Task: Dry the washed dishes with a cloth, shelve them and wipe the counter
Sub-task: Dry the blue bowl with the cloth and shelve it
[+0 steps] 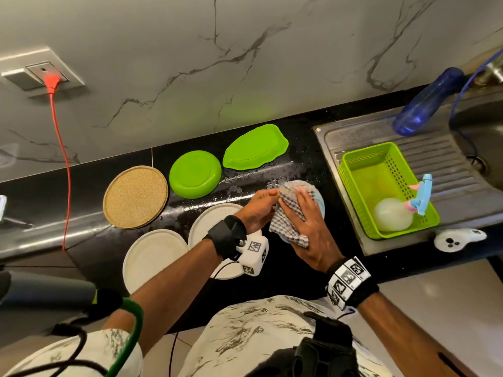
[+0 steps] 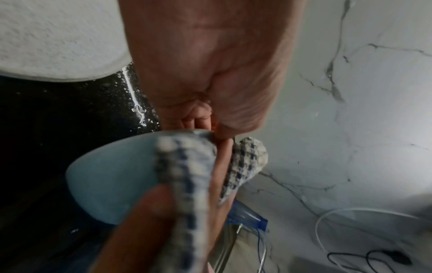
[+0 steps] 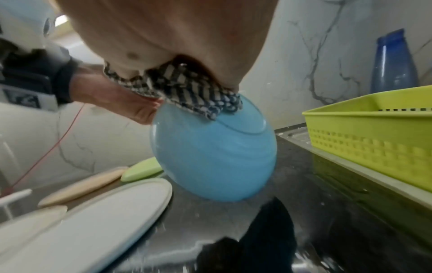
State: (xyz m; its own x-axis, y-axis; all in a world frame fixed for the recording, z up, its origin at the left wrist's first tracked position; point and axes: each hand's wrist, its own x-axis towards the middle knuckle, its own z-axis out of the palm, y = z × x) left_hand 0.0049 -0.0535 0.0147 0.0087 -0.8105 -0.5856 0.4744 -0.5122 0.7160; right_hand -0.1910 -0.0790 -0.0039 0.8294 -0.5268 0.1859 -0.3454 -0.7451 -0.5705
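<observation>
Left hand (image 1: pixel 258 210) grips the rim of a tilted blue plate (image 3: pixel 214 153); right hand (image 1: pixel 307 221), fingers straight, presses a checked cloth (image 1: pixel 290 213) flat against it.

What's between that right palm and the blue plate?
A checked cloth lies between the right hand and the blue plate; the right wrist view shows it best.

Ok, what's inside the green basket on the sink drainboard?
The green basket holds a spray bottle lying on its side, its pale round body on the basket floor and its blue and pink trigger head against the right wall. Whatever may lie under the bottle is covered.
</observation>
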